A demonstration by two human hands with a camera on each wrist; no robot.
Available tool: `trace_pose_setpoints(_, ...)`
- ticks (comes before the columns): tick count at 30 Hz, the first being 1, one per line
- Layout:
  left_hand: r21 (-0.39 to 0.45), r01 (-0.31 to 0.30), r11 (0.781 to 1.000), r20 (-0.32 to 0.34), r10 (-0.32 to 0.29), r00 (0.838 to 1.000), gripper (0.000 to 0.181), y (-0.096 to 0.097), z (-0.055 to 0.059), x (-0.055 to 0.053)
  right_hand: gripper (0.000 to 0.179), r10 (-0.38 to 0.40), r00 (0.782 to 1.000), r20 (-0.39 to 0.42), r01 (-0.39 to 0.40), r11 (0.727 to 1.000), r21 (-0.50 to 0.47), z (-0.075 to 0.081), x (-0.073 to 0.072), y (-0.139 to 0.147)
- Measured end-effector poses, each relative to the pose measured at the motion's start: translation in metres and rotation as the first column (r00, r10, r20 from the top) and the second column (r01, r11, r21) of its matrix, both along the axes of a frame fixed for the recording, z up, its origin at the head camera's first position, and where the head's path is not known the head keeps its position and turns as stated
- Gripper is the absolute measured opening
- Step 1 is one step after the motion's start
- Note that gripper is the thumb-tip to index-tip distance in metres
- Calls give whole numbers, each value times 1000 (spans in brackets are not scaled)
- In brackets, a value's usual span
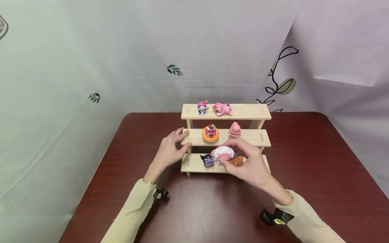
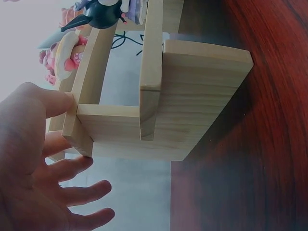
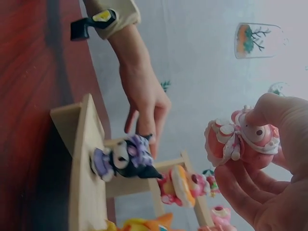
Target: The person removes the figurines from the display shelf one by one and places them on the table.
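Sleeves [image 1: 133, 209] over reddish table [image 1: 197, 209]; right hand [image 1: 247, 163] holding pink figurine [image 1: 223, 154], left hand [image 1: 168, 150] pinching shelf [image 1: 250, 136]; leaf-print backdrop [image 1: 212, 47] behind

Head view, we're looking forward and down, kinda far back. In both wrist views we're tilting sideways, way closer, sharing the shelf [image 1: 223, 137].

reddish table [image 1: 206, 206]: three-tier wooden shelf [image 1: 249, 111] standing on it, figurines [image 1: 223, 109] on every tier.
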State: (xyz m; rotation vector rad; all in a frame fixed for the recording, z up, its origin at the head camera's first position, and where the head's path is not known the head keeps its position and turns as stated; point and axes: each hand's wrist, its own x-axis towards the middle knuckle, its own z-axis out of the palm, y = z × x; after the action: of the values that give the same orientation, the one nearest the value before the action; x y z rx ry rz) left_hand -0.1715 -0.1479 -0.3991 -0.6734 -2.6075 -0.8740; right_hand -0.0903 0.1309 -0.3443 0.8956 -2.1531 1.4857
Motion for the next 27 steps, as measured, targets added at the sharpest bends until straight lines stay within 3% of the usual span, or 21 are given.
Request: trace_pose_setpoints(27,6,-7,1000,8,7,1000,51,1,3,3,42,74,994,-81,-71,997,36,-48,27,-41)
